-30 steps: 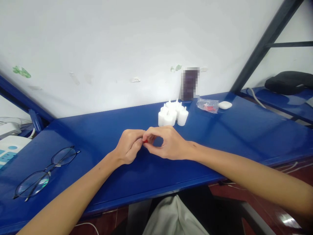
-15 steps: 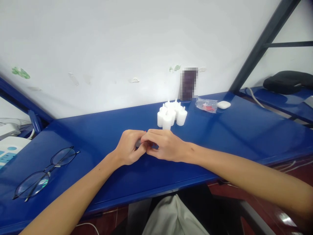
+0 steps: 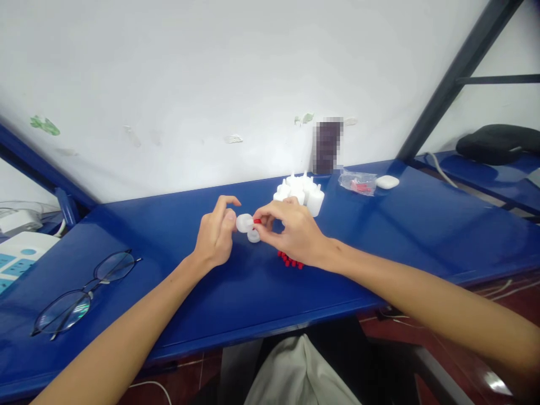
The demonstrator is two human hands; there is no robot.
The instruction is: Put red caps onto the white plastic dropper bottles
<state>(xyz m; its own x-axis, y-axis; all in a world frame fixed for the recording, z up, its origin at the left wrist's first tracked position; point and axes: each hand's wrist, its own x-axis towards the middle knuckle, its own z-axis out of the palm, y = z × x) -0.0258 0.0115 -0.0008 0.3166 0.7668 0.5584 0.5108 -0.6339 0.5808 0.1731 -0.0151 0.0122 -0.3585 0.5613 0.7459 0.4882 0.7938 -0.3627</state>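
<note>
Between my hands is a translucent white nozzle cap (image 3: 243, 223), lying sideways with its tip toward the right. My right hand (image 3: 297, 229) pinches a small red tip cap (image 3: 257, 221) at that nozzle's end. My left hand (image 3: 216, 233) has its index finger lifted away and its thumb close to the nozzle cap's wide end; whether the thumb touches is hard to tell. Just below, another translucent white cap (image 3: 253, 236) is partly covered by my right fingers. Several loose red tip caps (image 3: 291, 261) lie on the blue table (image 3: 202, 304) under my right wrist.
Behind my right hand stand several white bottles (image 3: 315, 201) with pointed nozzles. Farther right are a clear bag (image 3: 358, 183) with red pieces and a white rounded case (image 3: 387, 182). Eyeglasses (image 3: 90, 288) and a white power strip (image 3: 25, 253) are at left. A pixelated dark object (image 3: 328, 145) leans on the wall.
My hands, closed together before, have come apart. My left fingers have opened and moved back, my right hand has shifted right and up, and the nozzle cap and loose red caps now show.
</note>
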